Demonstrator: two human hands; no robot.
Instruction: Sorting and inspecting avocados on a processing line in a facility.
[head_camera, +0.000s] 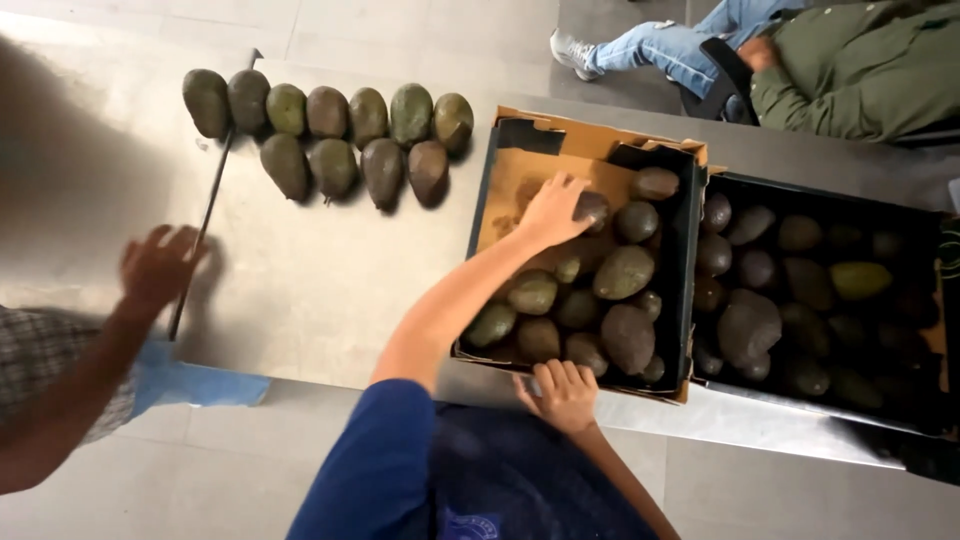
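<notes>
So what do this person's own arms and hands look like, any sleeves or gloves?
Both hands are bare, no gloves, rings or watch to be seen. The left hand comes off an arm with a short dark blue sleeve ending above the elbow. The right hand has a bare forearm; no sleeve shows on it.
</notes>
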